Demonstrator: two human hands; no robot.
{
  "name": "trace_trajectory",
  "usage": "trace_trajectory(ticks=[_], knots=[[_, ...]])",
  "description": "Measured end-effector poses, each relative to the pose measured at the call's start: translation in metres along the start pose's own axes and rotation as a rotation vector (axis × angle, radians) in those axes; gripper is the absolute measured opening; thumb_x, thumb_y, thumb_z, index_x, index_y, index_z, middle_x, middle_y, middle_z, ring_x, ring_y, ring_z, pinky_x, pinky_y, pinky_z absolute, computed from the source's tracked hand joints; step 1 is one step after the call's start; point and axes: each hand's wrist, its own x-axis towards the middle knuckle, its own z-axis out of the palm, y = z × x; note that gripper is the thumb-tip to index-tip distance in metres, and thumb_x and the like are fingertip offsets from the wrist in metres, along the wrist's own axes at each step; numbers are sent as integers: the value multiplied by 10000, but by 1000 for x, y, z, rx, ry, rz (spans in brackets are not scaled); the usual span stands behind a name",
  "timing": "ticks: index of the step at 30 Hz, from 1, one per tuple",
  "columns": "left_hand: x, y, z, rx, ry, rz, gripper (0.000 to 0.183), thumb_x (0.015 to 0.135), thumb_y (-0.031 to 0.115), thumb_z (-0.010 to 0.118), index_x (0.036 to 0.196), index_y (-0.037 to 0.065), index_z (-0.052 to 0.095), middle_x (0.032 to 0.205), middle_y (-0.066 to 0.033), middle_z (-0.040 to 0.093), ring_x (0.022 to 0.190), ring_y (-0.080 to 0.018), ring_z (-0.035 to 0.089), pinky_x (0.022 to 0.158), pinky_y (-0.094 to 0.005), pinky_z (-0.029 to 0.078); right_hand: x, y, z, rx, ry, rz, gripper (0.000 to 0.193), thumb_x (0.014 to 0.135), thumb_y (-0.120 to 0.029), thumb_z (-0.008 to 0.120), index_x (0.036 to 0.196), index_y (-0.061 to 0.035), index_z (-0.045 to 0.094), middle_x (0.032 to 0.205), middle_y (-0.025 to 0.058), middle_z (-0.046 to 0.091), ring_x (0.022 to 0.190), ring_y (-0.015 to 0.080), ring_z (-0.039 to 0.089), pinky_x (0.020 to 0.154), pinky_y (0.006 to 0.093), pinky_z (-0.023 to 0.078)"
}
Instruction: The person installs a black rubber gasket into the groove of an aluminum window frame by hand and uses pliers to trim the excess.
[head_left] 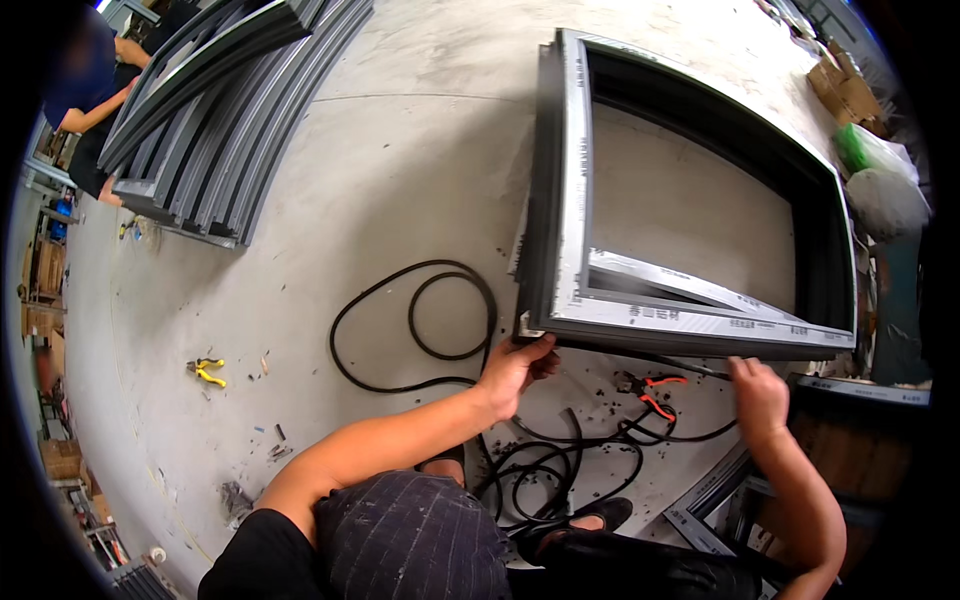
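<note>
A window frame [690, 318], dark with silver-white protective film, stands in front of me to the right. My left hand [515, 378] is at its near left corner, thumb and fingers closed on a black rubber strip at the frame's lower edge. From there the strip [650, 357] runs right, just below that edge. My right hand [760, 392] is closed around the strip near the frame's right end. More of the black strip [535, 470] lies in loose coils on the floor between my feet and the frame. Fingertips of both hands are partly hidden.
Red-handled pliers [655, 395] lie among the coils, with black scraps around. Yellow-handled pliers [207, 372] are on the floor at left. A stack of dark profiles [225, 130] stands far left, a person [85, 80] beside it. More frames [710, 515] lie by my right arm.
</note>
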Motion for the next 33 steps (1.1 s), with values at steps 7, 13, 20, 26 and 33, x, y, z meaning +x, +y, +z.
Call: trace_trajectory(ticks=[7,13,20,26,33], knots=[[-6,-8,10,10,20,-8,200,909,248,661,916,55,610,831,-52,639,760,-153,596,694,-280,471,-6,136,19,164,259,305,317,765,-12,631,1078,-9,575,1019,157,599,988,348,555,853,422,444],[-2,-22,11,74,63,-33,319,891,355,672,1009,63,623,906,-25,654,833,-126,613,736,-269,482,39,172,63,459,180,381,273,905,-249,587,841,15,615,860,225,615,856,409,571,734,463,438],[-11,-11,5,124,210,55,233,881,309,691,947,94,629,857,-37,652,765,-151,601,710,-291,487,47,158,91,557,537,313,388,871,-262,620,626,14,499,645,224,532,670,439,522,609,509,376],[26,22,-14,244,140,-226,262,902,302,665,1054,98,605,969,-2,610,874,-133,542,788,-277,448,43,157,97,564,600,339,355,814,-212,669,593,13,506,629,214,544,649,428,535,620,512,395],[47,51,-9,74,164,-146,223,878,233,699,999,75,596,939,-39,598,876,-160,540,812,-291,456,62,151,77,569,546,404,334,814,-180,660,588,19,517,610,221,528,619,425,527,587,501,384]])
